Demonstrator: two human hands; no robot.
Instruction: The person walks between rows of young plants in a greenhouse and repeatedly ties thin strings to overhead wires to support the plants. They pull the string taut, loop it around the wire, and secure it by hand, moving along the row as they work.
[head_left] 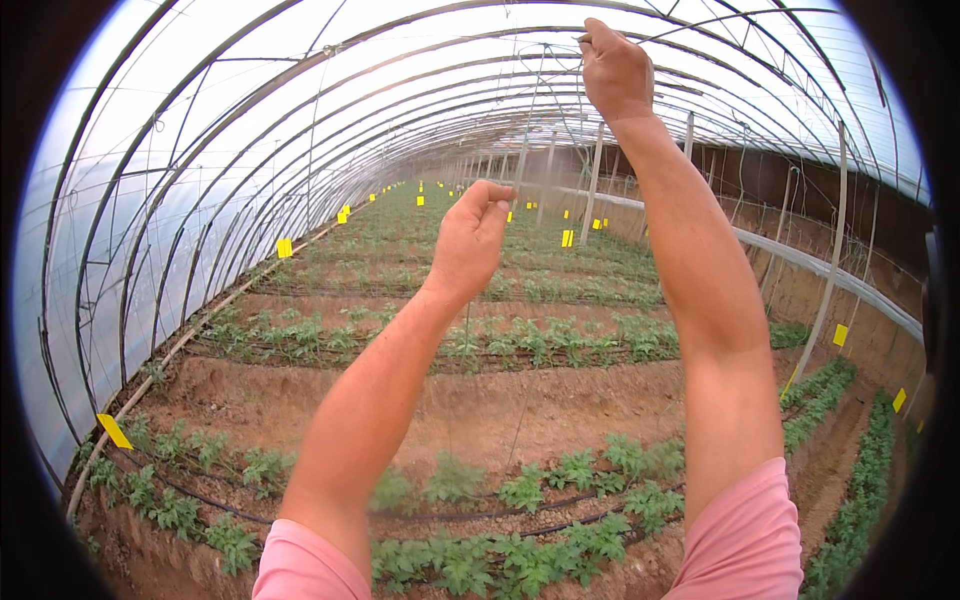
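Both my arms, in pink sleeves, reach up inside a plastic-covered tunnel greenhouse. My left hand (472, 238) is at mid-height, thumb and forefinger pinched on a thin string that is hard to see against the background. Higher and to the right, my right hand (617, 72) is closed close under the roof, beside a dark overhead wire (740, 17). A small tip sticks out at its fingers, but what it grips is too small to name. Below my arms grow rows of leafy green seedlings (525, 490), with a black drip hose (470, 517) running along the soil.
Curved roof ribs (250, 82) arch overhead, with thin strings hanging from them. Pale posts (834, 250) stand on the right before an earthen wall (880, 330). Yellow cards (114, 431) hang among the rows. Bare soil ridges (300, 395) lie between the plants.
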